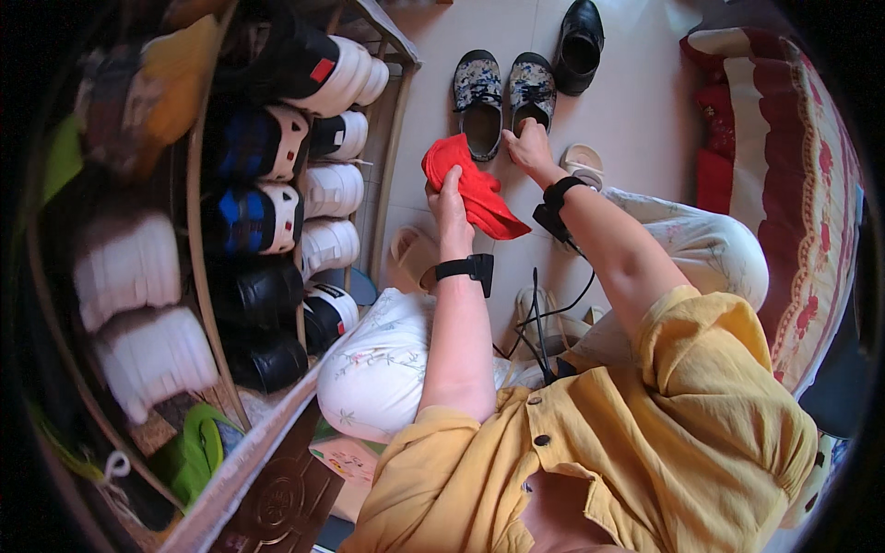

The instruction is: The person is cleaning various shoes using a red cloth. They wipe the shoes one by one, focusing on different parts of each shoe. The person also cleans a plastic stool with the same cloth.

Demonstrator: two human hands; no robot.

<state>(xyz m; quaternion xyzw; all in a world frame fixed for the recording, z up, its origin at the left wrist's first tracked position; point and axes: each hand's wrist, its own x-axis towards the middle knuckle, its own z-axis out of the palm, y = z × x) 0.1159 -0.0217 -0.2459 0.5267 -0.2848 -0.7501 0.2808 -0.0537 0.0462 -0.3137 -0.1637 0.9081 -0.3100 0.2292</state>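
Observation:
My left hand (449, 206) grips a folded red cloth (464, 181), which fans out past my fingers toward the right. Just beyond it stands a patterned lace-up canvas shoe (477, 86), its toe pointing away from me. My right hand (534, 152) is at the heel of the matching canvas shoe (532, 81), fingertips at the opening and thumb toward the heel's left side. That hand covers the heel, and the shoe rests on the tiled floor (430, 90). A black leather shoe (579, 52) sits to the right of the pair.
A shoe rack (200, 207) with several rows of shoes stands on the left. Beige slippers (415, 256) are on my feet or near them. A black cable (536, 311) hangs between my knees. On the right is a fabric-covered piece of furniture (785, 207).

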